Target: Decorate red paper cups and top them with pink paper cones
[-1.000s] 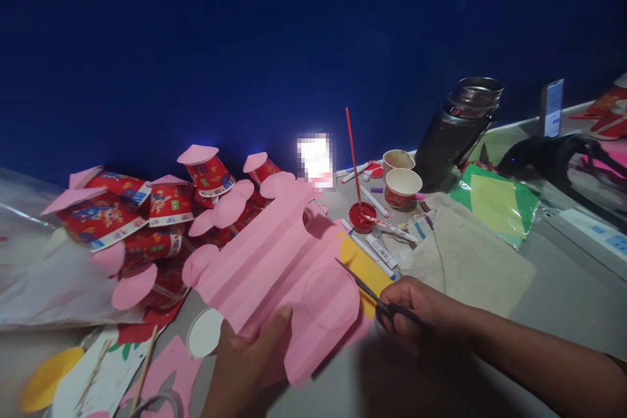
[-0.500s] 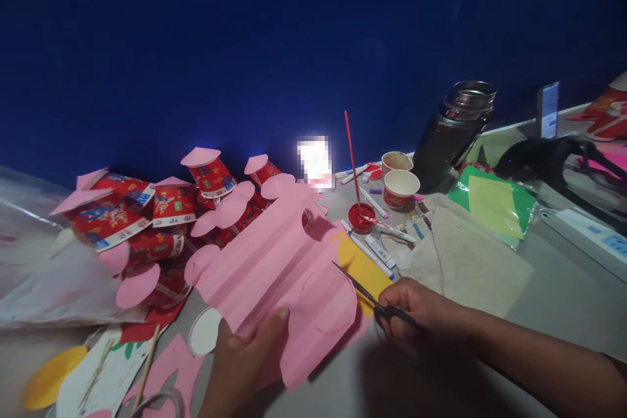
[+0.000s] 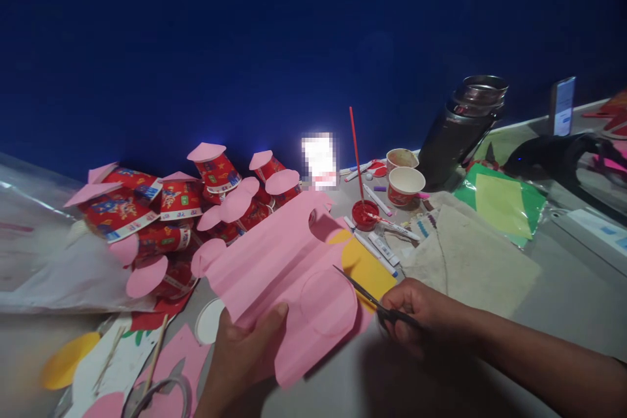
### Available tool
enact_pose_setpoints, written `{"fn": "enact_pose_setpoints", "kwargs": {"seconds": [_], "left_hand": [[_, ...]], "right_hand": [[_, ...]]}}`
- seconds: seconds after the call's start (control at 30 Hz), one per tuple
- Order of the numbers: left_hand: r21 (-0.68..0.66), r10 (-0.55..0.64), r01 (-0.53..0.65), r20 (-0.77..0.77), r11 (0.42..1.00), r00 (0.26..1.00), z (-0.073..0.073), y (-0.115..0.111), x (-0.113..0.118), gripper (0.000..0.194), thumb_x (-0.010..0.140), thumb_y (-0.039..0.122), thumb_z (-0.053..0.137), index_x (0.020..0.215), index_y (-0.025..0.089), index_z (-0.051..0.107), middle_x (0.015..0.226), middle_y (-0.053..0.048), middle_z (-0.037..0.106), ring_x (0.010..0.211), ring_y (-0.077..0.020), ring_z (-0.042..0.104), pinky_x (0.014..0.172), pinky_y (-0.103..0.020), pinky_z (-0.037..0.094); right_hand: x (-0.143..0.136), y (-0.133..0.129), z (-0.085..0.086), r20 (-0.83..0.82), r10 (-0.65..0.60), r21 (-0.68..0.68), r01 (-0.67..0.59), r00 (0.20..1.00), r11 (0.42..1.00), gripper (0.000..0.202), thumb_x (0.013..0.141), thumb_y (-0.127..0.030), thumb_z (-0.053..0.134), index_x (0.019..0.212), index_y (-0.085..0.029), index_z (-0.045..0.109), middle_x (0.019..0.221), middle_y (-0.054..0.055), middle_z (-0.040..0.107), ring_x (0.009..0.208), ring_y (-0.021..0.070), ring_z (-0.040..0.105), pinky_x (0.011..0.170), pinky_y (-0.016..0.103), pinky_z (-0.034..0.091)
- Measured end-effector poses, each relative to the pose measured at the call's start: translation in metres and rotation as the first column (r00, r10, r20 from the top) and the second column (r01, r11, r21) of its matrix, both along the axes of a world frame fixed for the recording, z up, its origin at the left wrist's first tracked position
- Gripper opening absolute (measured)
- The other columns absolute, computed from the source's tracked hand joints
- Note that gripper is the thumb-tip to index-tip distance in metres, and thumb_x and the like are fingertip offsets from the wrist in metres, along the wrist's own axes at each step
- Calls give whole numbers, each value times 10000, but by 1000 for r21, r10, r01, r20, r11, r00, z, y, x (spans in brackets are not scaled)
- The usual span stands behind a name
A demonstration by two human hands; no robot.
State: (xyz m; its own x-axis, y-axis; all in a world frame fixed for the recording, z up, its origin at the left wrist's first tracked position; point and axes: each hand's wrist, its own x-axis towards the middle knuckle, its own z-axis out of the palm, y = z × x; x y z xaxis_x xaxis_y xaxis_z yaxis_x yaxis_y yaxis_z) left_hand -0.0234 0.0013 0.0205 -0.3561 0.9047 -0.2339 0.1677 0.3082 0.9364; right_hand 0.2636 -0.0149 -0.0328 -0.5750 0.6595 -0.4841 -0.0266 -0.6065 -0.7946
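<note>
My left hand [image 3: 247, 353] grips the lower left edge of a creased pink paper [image 3: 274, 261], its thumb lying on top. A circle is drawn on the paper's right part, and a rounded notch shows in its upper edge. My right hand [image 3: 416, 313] is closed round the handles of dark scissors [image 3: 362, 292], whose blades point up and left at the right edge of the circle. Beneath the paper's right side shows a yellow sheet [image 3: 369, 268].
Red paper cups [image 3: 215, 173] with pink discs crowd the left. Behind are a red paint pot [image 3: 365, 215], markers [image 3: 385, 248], white cups [image 3: 406, 184] and a dark flask [image 3: 463, 134]. A cloth [image 3: 475, 261], phone [image 3: 563, 106] and power strip [image 3: 597, 238] stand or lie right.
The view has shifted slightly, so the background items sit a little differently. The pink paper has tilted slightly in my left hand; the scissors remain at the circle's edge.
</note>
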Motion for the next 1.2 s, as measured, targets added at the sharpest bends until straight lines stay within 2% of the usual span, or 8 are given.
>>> {"fn": "enact_pose_setpoints", "kwargs": {"seconds": [0.13,0.27,0.4,0.77,0.97,1.2], "left_hand": [[26,5,-5,-2,1000,1000,7,1,6,565,556,383,910,1015,117,715,999,-157,803,987,-330,753,843,-367,608],[21,-103,101,146,995,984,14,5,9,589,570,406,896,1054,106,742,938,-133,811,915,-339,763,810,-389,615],[28,-200,198,188,980,962,14,8,4,641,576,391,898,1130,107,749,923,-141,811,903,-358,762,803,-423,622],[69,-265,260,92,963,960,2,5,-8,501,734,406,817,1133,107,760,1015,-140,806,954,-314,750,871,-382,602],[90,-245,235,111,968,963,3,6,-6,531,693,403,839,1128,110,755,1011,-132,809,973,-314,756,879,-378,607],[67,-262,258,60,964,963,7,5,-4,514,678,409,832,1097,121,760,1000,-127,810,982,-312,757,881,-364,605]], "right_hand": [[1,-1,-4,-13,5,-14,-6,1000,1000,454,616,-518,879,614,-156,605,467,-58,530,383,67,451,384,169,332],[3,-2,-4,-17,34,10,-34,999,999,481,625,-556,880,637,-146,627,473,-53,539,384,66,458,386,166,327],[4,-3,-3,-29,40,25,-39,999,999,530,635,-617,866,645,-145,625,499,-54,537,378,52,436,387,163,328],[8,-5,-8,-16,72,35,-71,997,997,529,659,-617,865,669,-138,641,516,-49,554,390,56,469,385,155,349],[9,-6,-14,-48,104,66,-100,993,993,542,725,-644,816,690,-131,645,533,-34,582,400,64,494,396,160,350],[8,-6,-10,-81,89,66,-84,993,994,574,690,-669,831,676,-127,644,511,-26,577,405,78,517,393,164,357]]}}
